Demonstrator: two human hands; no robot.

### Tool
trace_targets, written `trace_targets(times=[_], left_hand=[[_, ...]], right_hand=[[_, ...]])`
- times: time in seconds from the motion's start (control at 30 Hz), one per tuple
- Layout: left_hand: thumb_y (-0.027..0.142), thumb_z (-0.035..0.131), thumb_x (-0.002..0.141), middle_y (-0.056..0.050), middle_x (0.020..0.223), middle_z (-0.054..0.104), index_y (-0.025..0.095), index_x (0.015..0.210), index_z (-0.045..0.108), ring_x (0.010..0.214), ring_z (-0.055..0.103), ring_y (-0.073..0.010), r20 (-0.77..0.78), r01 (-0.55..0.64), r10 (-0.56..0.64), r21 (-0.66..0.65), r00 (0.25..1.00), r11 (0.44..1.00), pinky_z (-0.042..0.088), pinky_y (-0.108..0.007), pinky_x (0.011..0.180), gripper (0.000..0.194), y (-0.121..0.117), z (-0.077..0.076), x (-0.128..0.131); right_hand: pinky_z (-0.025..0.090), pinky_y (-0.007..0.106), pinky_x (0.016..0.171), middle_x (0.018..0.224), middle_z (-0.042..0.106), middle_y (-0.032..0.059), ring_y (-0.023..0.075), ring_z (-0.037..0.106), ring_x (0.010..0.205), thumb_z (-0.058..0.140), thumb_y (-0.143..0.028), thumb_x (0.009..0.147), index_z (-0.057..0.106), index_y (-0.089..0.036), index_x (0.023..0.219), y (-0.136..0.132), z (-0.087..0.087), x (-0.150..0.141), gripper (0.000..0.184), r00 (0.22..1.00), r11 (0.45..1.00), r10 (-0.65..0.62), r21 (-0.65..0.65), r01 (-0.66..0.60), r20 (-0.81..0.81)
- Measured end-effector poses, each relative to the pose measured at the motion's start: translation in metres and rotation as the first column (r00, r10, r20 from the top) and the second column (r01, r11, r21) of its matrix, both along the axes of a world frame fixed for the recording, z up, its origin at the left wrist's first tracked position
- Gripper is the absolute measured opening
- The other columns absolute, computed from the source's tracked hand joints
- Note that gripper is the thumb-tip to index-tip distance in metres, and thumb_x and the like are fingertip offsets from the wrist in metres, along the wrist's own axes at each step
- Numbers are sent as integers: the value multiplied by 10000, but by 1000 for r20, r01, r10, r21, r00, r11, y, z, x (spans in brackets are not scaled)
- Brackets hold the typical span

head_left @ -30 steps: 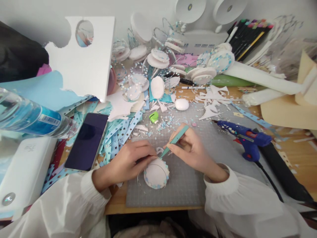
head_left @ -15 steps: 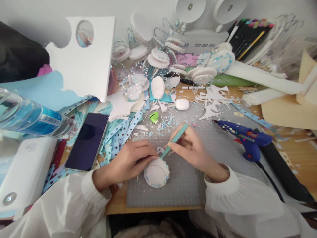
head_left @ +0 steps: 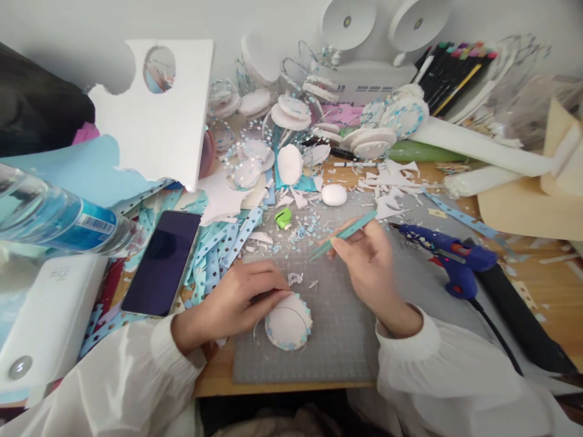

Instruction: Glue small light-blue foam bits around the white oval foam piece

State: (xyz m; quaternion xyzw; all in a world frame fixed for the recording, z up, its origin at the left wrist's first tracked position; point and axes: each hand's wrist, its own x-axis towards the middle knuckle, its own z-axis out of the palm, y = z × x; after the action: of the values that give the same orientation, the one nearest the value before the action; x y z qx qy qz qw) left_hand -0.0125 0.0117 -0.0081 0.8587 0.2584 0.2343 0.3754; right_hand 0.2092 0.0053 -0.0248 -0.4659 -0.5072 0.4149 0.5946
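Note:
A white foam disc (head_left: 288, 325) edged with small blue stars lies on the grey cutting mat (head_left: 346, 340). My left hand (head_left: 243, 298) pinches its upper left edge, fingers closed on it. My right hand (head_left: 368, 258) is lifted above the mat to the right of the disc and grips teal tweezers (head_left: 344, 235), whose tip points left toward loose blue paper bits (head_left: 304, 229).
A blue glue gun (head_left: 449, 255) lies right of my right hand. A dark phone (head_left: 161, 262) and blue punched paper strips (head_left: 218, 243) lie to the left. A water bottle (head_left: 54, 221), a white foam board (head_left: 159, 115), finished discs (head_left: 291, 112) and markers (head_left: 450, 67) crowd the back.
My right hand has lifted the tweezers away from the disc's edge, up and to the right. My left hand stays on the disc.

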Motion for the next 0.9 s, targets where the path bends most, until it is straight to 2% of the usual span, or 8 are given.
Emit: trace_targets(times=[0.13,0.23,0.33,0.47,0.57,0.63,0.8,0.9], left_hand=[[129,537,920,-62,877,683,142,948,674,817,621,-138,8,-8,8,-10,1000,1000,475,-239,727,140,-1,0,-1],[131,534,920,-68,881,682,137,964,681,814,622,-138,8,-2,2,-14,1000,1000,475,-238,719,154,-1,0,-1],[148,532,922,-72,877,676,141,975,690,802,621,-146,-19,3,-4,-18,1000,1000,474,-248,707,167,-2,-1,-1],[155,523,927,-75,894,676,151,1002,697,812,621,-153,-20,-13,13,-17,1000,1000,472,-258,712,189,-4,-2,-2],[155,522,929,-76,897,665,153,1048,689,828,615,-152,22,-96,96,-17,995,995,473,-256,728,206,-4,-3,-2],[159,520,928,-73,900,656,159,1072,683,835,610,-152,46,-168,169,-39,984,985,477,-256,742,217,-4,-4,-2],[163,488,929,-63,890,658,178,1052,682,815,612,-159,78,-359,366,-94,927,929,477,-267,726,230,-3,-2,-2],[188,487,933,-57,908,676,180,1007,683,833,620,-164,117,-435,447,-115,887,893,478,-266,725,210,-2,1,-3]], right_hand=[[566,353,667,841,670,11,201,683,803,698,-235,793,529,-270,894,4,3,3,199,984,981,-176,80,176,-3],[575,369,756,865,691,20,208,701,858,717,-217,774,524,-247,832,5,7,6,204,965,961,-258,118,251,45],[577,375,796,837,699,20,214,712,873,729,-224,766,527,-235,776,4,9,7,203,959,968,-238,115,222,151],[570,350,779,793,704,16,208,719,856,710,-200,783,541,-224,742,1,5,4,176,927,985,-149,138,107,344],[572,334,739,775,714,26,209,725,829,686,-198,801,530,-227,718,0,4,2,179,907,987,-73,158,7,415],[570,329,721,766,714,30,211,726,817,669,-196,811,546,-228,723,-1,3,1,155,891,983,-70,183,-15,449],[547,349,749,810,737,40,217,719,832,675,-197,802,563,-230,722,1,-2,3,141,831,963,-218,252,98,512],[544,365,760,832,744,52,226,716,840,679,-213,799,574,-229,723,3,-5,4,130,814,963,-231,242,115,532]])
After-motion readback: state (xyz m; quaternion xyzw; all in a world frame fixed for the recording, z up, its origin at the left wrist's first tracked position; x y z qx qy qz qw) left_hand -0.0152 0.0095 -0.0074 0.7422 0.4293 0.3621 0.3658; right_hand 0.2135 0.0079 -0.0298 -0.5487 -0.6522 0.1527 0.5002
